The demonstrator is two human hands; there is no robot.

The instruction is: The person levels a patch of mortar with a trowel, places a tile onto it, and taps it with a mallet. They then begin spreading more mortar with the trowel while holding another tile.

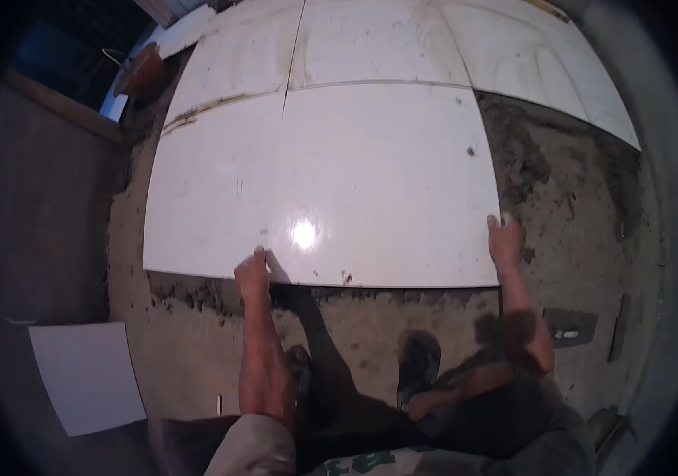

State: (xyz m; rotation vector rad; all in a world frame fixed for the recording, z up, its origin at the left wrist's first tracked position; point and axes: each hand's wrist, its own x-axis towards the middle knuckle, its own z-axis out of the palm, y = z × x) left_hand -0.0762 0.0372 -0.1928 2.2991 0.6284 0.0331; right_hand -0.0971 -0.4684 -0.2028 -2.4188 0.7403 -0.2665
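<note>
A large glossy white floor tile (391, 182) lies in front of me, with a bright light reflection and a few dark specks on it. My left hand (252, 274) grips its front edge close to the left corner, thumb on top and fingers curled. My right hand (506, 242) holds the right edge of the same tile near its front corner, and the fingertips on the far side are partly hidden. Directly left is another white tile (204, 190), nearly flush with the first, which my left hand also borders.
More white tiles (375, 44) continue behind. Rough mortar (549, 159) lies to the right. A flat trowel (569, 328) and a dark narrow bar (618, 328) rest at right. A reddish bucket (142, 73) stands back left; a white sheet-like piece (89, 377) lies front left.
</note>
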